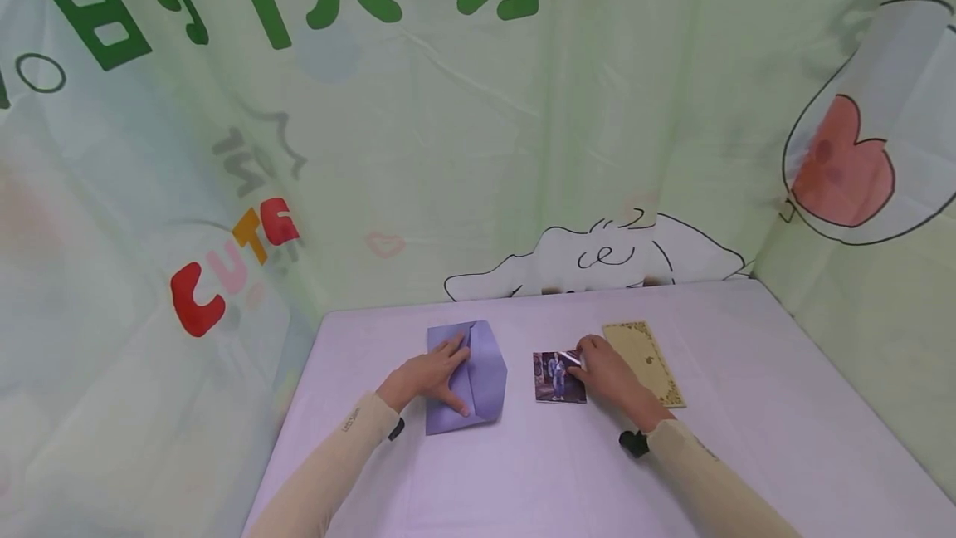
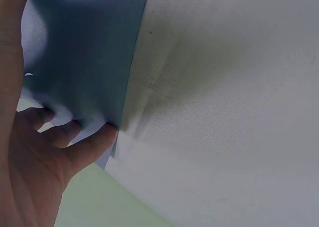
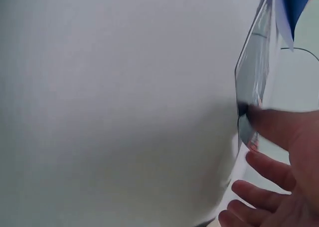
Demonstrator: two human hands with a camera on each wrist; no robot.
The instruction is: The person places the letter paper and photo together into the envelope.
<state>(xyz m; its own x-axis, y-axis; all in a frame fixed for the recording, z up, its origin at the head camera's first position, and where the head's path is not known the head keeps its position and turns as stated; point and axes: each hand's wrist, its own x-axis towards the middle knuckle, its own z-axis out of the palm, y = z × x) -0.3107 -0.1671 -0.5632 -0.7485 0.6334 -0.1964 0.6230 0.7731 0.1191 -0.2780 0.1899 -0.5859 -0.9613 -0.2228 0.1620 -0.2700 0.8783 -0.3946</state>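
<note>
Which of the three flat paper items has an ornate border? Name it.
The tan card, partly hidden by the right hand; the purple envelope and the photo show no such border.

Envelope (image 1: pixel 487 380) at left on table (image 1: pixel 523 480), photo (image 1: pixel 557 380) between, card (image 1: pixel 646 355) at right, curtain (image 1: pixel 463 148) behind

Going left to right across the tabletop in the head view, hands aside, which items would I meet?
Purple envelope → photo → tan card with a patterned border.
</note>
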